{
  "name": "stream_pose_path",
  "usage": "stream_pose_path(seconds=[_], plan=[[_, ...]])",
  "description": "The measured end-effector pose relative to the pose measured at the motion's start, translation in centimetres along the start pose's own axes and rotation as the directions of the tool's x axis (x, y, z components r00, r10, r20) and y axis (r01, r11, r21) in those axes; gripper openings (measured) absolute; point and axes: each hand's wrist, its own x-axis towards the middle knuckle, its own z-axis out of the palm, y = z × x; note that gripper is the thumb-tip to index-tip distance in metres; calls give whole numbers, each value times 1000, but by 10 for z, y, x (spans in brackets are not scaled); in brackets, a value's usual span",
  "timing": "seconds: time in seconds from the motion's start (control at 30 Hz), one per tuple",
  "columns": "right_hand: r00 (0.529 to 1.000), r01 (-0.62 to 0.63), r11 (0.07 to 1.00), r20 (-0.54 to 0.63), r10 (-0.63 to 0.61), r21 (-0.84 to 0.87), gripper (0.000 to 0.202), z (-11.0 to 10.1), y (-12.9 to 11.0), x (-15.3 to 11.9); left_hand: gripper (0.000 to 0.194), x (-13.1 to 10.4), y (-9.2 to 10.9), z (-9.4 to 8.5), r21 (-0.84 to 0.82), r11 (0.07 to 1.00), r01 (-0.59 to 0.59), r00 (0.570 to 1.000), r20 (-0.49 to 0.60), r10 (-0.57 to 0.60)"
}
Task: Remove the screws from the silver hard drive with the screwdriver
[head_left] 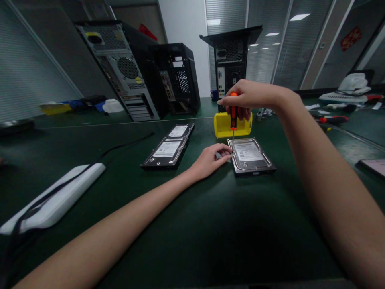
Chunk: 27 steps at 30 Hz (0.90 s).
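My right hand [243, 98] grips the red and black handle of a screwdriver [233, 118] from above. The shaft points straight down, and its tip meets the left edge of a silver hard drive [251, 155] that lies label up on the green table. My left hand [212, 158] rests beside that edge, thumb and fingers pinched together close to the tip. A small grey thing shows between these fingers, too little of it to name. Behind the drive stands a yellow tray [221, 127], partly covered by the right hand and screwdriver.
Two more hard drives [167, 149] [181, 131] lie left of my left hand. A white power strip [64, 196] with a black cable is at the far left. Computer cases [132, 72] [177, 80] [230, 52] stand at the back. Red-handled pliers [333, 119] lie at right.
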Motion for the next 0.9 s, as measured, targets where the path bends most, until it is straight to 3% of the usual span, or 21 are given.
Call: stream_pose_path(seconds=[0.2, 0.53, 0.9], plan=[[996, 54, 998, -68, -56, -34, 34, 0, 1, -2, 27, -1, 0, 0, -14, 1000, 9, 1000, 0, -9], [985, 170, 981, -12, -172, -91, 26, -1, -3, 0, 27, -1, 1, 0, -29, 999, 26, 1000, 13, -26], [991, 135, 985, 18, -133, -104, 34, 0, -6, -1, 28, -1, 2, 0, -32, 999, 23, 1000, 15, -22]])
